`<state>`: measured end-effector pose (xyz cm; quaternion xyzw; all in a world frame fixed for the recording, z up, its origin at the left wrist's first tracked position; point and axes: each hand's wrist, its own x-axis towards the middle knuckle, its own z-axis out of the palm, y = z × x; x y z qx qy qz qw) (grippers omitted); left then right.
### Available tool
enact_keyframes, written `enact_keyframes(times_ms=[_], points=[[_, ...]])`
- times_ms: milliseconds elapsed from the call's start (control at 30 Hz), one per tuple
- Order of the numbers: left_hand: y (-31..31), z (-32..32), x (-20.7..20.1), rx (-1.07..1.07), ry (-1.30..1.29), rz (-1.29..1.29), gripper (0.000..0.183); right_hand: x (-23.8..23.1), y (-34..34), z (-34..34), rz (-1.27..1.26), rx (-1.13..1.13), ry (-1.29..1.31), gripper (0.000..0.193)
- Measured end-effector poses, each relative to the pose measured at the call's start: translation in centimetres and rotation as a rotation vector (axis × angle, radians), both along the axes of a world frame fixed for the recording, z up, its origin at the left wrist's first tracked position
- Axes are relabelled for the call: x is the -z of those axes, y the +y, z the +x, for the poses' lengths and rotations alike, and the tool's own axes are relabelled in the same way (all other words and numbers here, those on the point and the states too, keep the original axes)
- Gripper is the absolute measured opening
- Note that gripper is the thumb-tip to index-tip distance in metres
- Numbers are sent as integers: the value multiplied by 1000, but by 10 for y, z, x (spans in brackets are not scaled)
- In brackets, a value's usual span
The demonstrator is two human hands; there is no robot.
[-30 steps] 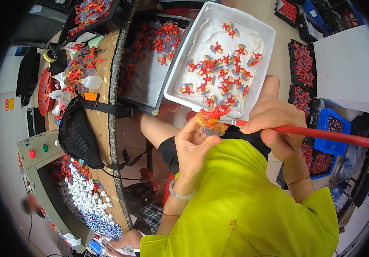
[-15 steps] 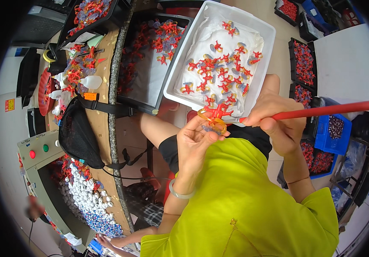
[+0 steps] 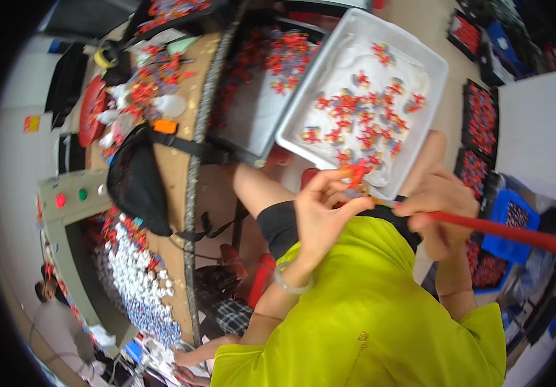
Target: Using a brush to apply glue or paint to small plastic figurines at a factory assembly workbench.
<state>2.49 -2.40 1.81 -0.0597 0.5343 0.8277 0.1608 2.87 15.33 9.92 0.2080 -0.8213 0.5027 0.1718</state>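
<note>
My left hand (image 3: 323, 222) pinches a small red, yellow and grey-blue plastic figure (image 3: 358, 173) between thumb and fingers, just over the near edge of a white tray (image 3: 298, 150). In my right hand (image 3: 442, 205) is a long red-handled paintbrush (image 3: 510, 233), its thin end pointing left at the figure. Motion blur hides whether the tip touches it. Many similar figures (image 3: 368, 119) lie scattered on the white liner inside the tray.
Left of the white tray stands a black tray (image 3: 245, 138) with more figures. A workbench (image 3: 191, 116) bears a black mesh bag (image 3: 139, 187) and piled white parts (image 3: 136, 264). Crates of red parts (image 3: 480, 116) and a blue bin (image 3: 504, 242) are at right. Another person's hand (image 3: 194, 356) shows lower left.
The whole view has shifted, so the scene sits farther right and mostly lower. The brush now slants more, its handle end lower. My left fingers have turned the figure and cover more of it.
</note>
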Motion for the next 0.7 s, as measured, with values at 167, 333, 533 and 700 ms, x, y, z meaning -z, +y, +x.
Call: enact_keyframes(times_ms=[167,333,533,700], points=[[27,-43,92,150,455,-942,47,21,19,6,-242,197,-36,34],[30,-73,157,190,563,-986,42,51,40,17,-236,380,-159,32],[-23,-191,177,-249,732,-1133,12,64,72,51,-309,612,-247,33],[-66,-282,232,146,643,-1459,33,51,65,60,-299,635,-232,33]])
